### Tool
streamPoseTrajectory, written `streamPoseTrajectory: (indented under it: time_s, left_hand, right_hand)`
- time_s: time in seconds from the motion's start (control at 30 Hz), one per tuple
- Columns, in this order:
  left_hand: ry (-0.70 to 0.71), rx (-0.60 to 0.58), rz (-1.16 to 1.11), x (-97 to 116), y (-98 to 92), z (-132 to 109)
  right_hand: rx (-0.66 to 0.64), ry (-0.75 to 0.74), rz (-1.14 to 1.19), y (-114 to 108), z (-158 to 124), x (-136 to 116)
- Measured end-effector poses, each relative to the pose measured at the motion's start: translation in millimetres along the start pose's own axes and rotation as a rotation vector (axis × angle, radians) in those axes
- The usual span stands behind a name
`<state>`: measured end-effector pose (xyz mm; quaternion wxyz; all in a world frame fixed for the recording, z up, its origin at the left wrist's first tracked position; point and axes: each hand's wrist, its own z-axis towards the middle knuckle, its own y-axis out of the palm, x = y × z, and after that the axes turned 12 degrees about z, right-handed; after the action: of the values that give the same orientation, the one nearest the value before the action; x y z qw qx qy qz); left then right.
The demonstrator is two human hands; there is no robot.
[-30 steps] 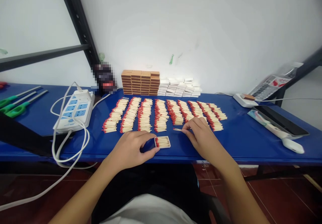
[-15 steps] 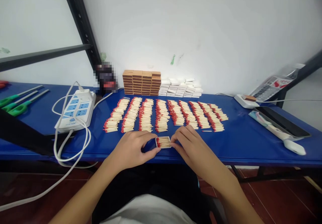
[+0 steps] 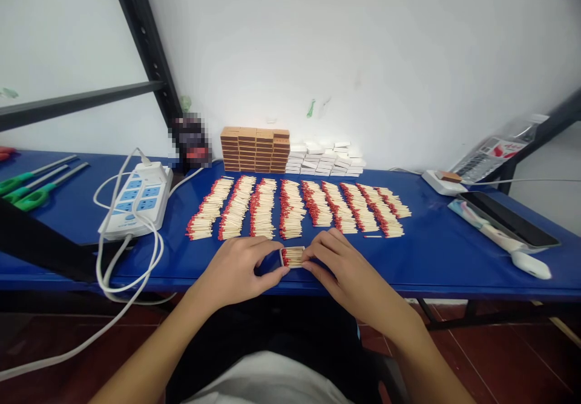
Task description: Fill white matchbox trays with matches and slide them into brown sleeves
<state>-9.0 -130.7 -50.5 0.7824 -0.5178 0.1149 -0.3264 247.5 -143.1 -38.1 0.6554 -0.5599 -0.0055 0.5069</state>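
Observation:
A small open matchbox tray (image 3: 293, 256) full of red-tipped matches lies near the front edge of the blue table (image 3: 445, 252). My left hand (image 3: 238, 269) pinches the tray's left end with thumb and fingers. My right hand (image 3: 342, 264) has its fingers curled against the tray's right end. Just behind the tray, several rows of red-tipped matches (image 3: 290, 207) lie side by side. One loose match (image 3: 373, 236) rests to the right of my right hand.
Stacked brown matchbox sleeves (image 3: 254, 148) and white trays (image 3: 324, 158) stand at the wall. A white power strip (image 3: 136, 198) with looping cable lies left, green-handled scissors (image 3: 31, 183) further left. A phone (image 3: 508, 217) and a white device (image 3: 529, 263) lie right.
My right hand came back from the match rows to the tray's right end and now presses against it. The left hand has stayed on the tray.

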Motion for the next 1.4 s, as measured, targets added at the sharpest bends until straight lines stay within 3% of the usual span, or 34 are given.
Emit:
streamPoseTrajectory:
  time_s: [0.7, 1.4]
  left_hand:
    - [-0.015, -0.005, -0.007, -0.7, 0.2, -0.2]
    - [-0.015, -0.022, -0.033, 0.5, 0.5, 0.5]
  right_hand:
    - [0.067, -0.002, 0.046, 5.2, 0.6, 9.3]
    - [0.028, -0.052, 0.135, 6.5, 1.2, 5.5]
